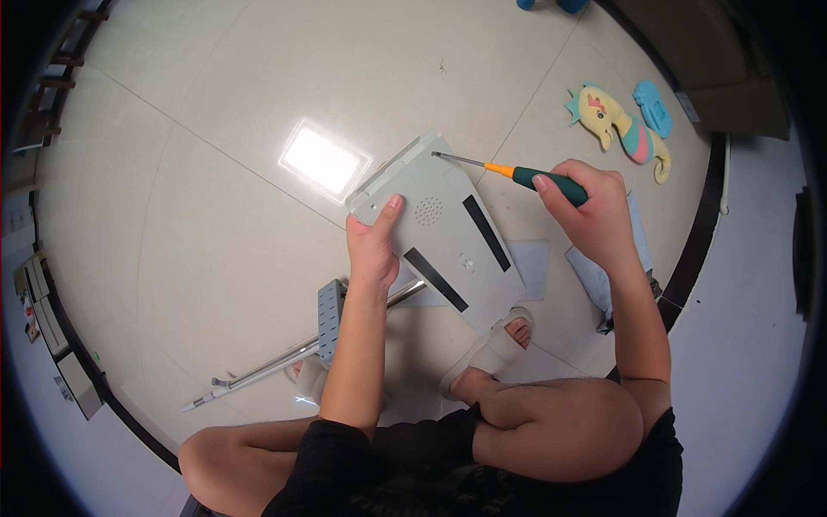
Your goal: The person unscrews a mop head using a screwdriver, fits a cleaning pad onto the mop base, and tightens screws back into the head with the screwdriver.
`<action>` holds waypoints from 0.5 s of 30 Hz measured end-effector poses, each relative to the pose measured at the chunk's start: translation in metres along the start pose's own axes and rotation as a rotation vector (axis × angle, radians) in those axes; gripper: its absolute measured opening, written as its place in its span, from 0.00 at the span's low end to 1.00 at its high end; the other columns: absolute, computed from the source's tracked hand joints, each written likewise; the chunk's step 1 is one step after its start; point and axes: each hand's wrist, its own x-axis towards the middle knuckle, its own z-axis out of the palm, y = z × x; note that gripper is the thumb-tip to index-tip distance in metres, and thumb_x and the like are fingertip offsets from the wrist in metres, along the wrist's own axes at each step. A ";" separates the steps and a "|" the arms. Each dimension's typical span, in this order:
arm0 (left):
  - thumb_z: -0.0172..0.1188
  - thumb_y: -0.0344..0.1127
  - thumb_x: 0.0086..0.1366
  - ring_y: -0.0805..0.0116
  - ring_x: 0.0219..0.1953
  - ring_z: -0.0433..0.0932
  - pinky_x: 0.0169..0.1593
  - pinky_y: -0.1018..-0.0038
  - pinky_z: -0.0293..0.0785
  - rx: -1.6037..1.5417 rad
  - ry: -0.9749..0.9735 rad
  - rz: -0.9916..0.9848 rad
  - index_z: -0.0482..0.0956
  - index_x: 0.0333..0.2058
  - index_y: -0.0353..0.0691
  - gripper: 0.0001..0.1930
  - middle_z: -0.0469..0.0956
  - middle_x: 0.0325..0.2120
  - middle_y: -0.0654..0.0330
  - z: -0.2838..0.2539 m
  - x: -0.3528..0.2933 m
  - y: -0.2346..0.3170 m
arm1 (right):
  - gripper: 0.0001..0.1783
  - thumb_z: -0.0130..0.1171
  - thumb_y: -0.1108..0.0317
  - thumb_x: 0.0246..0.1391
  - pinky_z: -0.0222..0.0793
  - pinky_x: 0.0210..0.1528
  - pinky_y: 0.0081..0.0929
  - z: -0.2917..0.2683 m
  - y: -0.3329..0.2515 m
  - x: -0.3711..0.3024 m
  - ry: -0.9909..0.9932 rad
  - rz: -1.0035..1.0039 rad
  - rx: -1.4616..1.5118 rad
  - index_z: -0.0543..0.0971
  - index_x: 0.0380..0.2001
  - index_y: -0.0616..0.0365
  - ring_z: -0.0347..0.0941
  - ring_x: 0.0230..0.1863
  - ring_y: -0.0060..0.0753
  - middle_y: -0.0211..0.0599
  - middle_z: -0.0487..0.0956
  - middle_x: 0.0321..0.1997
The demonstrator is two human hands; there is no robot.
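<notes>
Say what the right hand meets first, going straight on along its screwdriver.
Probably the grey panel: the screwdriver in the right hand appears to touch its far end, though depth is unclear.

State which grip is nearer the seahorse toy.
Right: the right grip, on the screwdriver, is below-left of the seahorse toy; the left grip, on the panel, lies farther left.

Upper right: a blue object (564, 5) was cut off. Centre: the left hand (372, 248) was partly hidden by the grey panel (444, 239). Lower left: the silver pole (274, 366) was partly obscured.
</notes>
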 end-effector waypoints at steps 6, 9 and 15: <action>0.68 0.31 0.65 0.63 0.52 0.80 0.57 0.66 0.75 -0.005 0.008 0.001 0.75 0.56 0.32 0.23 0.81 0.50 0.54 0.001 -0.001 0.001 | 0.15 0.68 0.64 0.58 0.60 0.20 0.27 -0.001 -0.005 0.001 -0.013 0.039 -0.016 0.79 0.24 0.63 0.63 0.14 0.27 0.38 0.72 0.14; 0.68 0.31 0.65 0.63 0.51 0.80 0.57 0.66 0.75 -0.004 0.011 -0.009 0.75 0.56 0.32 0.22 0.81 0.49 0.54 0.001 -0.001 0.001 | 0.12 0.67 0.66 0.60 0.55 0.20 0.23 0.000 -0.002 -0.001 -0.023 0.013 -0.019 0.79 0.27 0.62 0.59 0.16 0.19 0.30 0.68 0.13; 0.67 0.31 0.66 0.63 0.51 0.80 0.56 0.67 0.75 -0.010 0.031 -0.005 0.76 0.54 0.33 0.20 0.82 0.49 0.55 0.001 0.002 -0.001 | 0.12 0.70 0.64 0.57 0.61 0.20 0.24 0.005 0.002 -0.003 -0.009 -0.086 -0.099 0.80 0.28 0.61 0.65 0.15 0.24 0.34 0.72 0.15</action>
